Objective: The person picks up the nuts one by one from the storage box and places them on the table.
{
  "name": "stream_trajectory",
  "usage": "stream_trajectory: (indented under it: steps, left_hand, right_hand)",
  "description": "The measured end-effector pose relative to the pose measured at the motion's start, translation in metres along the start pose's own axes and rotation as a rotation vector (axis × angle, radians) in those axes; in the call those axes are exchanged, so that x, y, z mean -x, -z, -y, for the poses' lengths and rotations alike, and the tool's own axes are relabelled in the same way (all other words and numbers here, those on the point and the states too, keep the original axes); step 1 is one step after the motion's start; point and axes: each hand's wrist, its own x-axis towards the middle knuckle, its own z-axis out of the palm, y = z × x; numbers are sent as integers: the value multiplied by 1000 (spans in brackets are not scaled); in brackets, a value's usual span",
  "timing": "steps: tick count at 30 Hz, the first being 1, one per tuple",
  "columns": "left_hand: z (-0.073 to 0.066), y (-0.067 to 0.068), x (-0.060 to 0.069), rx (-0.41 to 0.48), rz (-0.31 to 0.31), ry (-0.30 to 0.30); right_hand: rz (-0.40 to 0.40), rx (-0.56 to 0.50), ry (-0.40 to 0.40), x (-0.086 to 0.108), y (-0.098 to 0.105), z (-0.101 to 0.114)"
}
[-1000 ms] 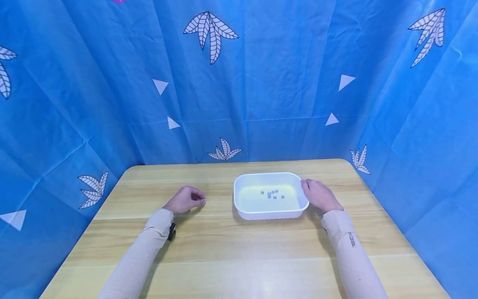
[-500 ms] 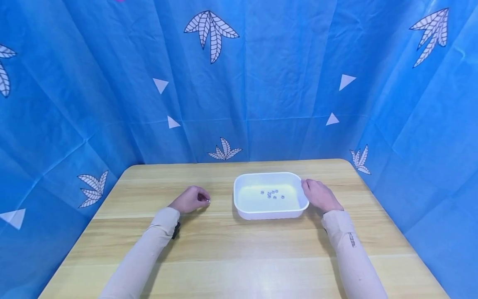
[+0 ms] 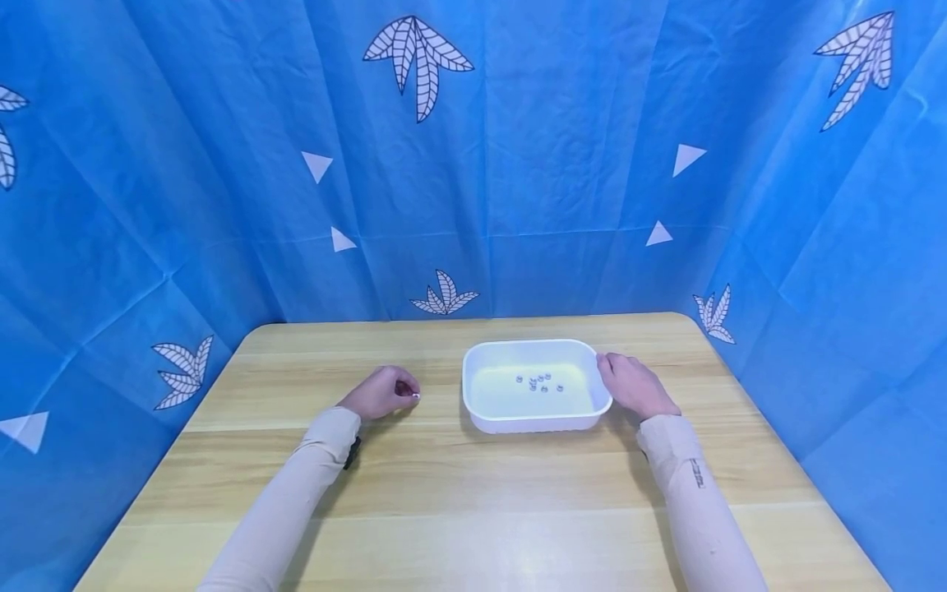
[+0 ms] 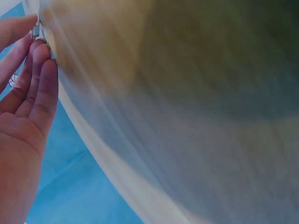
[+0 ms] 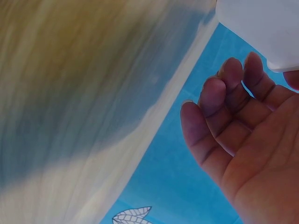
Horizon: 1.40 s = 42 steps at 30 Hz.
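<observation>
- Table point(image 3: 473, 485): pale yellow wood-grain top with rounded far corners; seen on every side of the basin, its far edge lying just beyond it. A soft patch of light is reflected on the near side of the basin.
- Hanging point(image 3: 555, 148): creased blue sheet, draped behind the basin and to both sides; printed with white, dark-outlined leaf sprays point(image 3: 426, 66) and white triangles point(image 3: 316, 166).
- Basin point(image 3: 536, 425): white, rectangular, round-cornered, apparently plastic; set upright on the table.
- Pieces point(image 3: 544, 389): several, small, shiny, loosely scattered on the basin's floor.
- Single piece point(image 4: 36, 31): small, shiny; placed left of the basin, outside it.
- Left hand point(image 3: 381, 392): positioned left of the basin; the single piece is pinched between thumb and fingertip, the gap nearly closed.
- Right hand point(image 3: 636, 386): positioned at the basin's right end; the rim is held at the thumb side, the remaining fingers being loosely bent.
- Sleeves point(image 3: 703, 510): pale, long; seen on the near side of the basin.
</observation>
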Motion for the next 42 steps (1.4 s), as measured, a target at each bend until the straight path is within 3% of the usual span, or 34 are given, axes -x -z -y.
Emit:
stream_trajectory:
  steps: [10,18,23,32,42]
  left_hand:
    - [4,4,6,98,-19,82]
    - [0,17,8,106,-87,53]
    - [-3,21,6,157,-106,59]
    - [-29,24,2,194,-140,52]
    - [-52,24,-5,217,-174,-1]
  right_hand:
    - [-1,-11,5,1,0,1]
    - [4,-5,-3,1,2,1]
    - [7,-16,-6,2,3,1]
    - [-3,-7,9,1,2,-1]
    - [1,-7,14,0,2,0]
